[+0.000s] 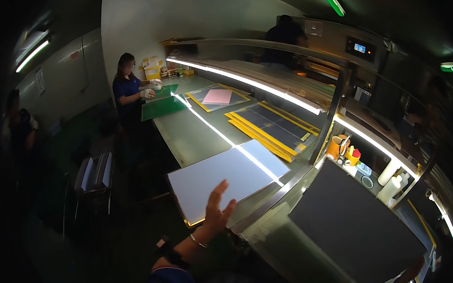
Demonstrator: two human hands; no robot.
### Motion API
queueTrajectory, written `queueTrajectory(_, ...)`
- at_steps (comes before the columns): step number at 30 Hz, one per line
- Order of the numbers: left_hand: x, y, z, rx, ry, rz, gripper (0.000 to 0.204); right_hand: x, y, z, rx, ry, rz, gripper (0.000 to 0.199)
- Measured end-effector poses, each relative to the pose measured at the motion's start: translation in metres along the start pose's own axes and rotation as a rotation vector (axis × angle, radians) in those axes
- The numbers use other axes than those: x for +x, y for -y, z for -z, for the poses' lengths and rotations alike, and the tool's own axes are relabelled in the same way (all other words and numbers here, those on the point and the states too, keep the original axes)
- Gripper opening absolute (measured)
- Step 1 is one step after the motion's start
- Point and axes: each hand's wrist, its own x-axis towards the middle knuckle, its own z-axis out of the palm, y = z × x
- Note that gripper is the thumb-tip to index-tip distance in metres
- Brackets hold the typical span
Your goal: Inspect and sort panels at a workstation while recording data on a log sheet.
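My left hand (218,209) is raised over the near edge of a white rectangular panel (225,177), its fingers apart and nothing in it. The white panel lies flat on the grey worktable (178,139), a light streak reflecting across its far side. To the right, a large dark grey panel (357,225) is tilted up toward me. Its lower right corner is gripped by my right hand (410,276), which is dim and partly cut by the frame's lower edge; its fingers are hard to make out.
Yellow-edged dark panels (272,126) lie farther along the table, with a pink sheet (217,96) beyond. A person (128,84) in white gloves handles green panels (165,107). A lit shelf (249,82) overhangs; orange cups (335,146) and white bottles (390,188) stand right.
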Motion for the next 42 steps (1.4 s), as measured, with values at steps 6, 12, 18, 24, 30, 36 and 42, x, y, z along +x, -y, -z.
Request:
queueTrajectory(6,-0.064,0.11,0.062,0.3,-0.461,0.516,0.056,-0.086,-0.037,-0.128,-1.054,0.222,0.179,0.065)
queueTrajectory(12,-0.084,0.138,0.093,-0.864,-0.525,1.241,0.036,-0.26,0.102,-0.175,-0.767,0.982,0.192,0.049)
queueTrajectory(18,-0.064,0.113,0.082,-1.154,-0.423,1.129,0.029,-0.328,0.133,-0.212,-0.735,1.302,0.357,0.04)
queueTrajectory(24,-0.06,0.111,0.086,-0.976,-0.327,0.965,0.013,-0.334,0.124,-0.212,-0.574,1.225,0.285,0.035)
queueTrajectory(30,-0.048,0.007,0.096,-0.791,-0.17,0.697,0.007,-0.342,0.161,-0.233,-0.042,1.101,-0.115,0.038)
queueTrajectory(36,-0.045,-0.038,0.107,-0.246,0.353,0.216,0.02,-0.378,0.219,-0.276,1.12,1.367,-0.839,0.06)
queueTrajectory(42,-0.041,-0.022,0.089,-0.054,0.751,-0.202,0.051,-0.382,0.181,-0.283,1.109,0.951,-1.158,0.074)
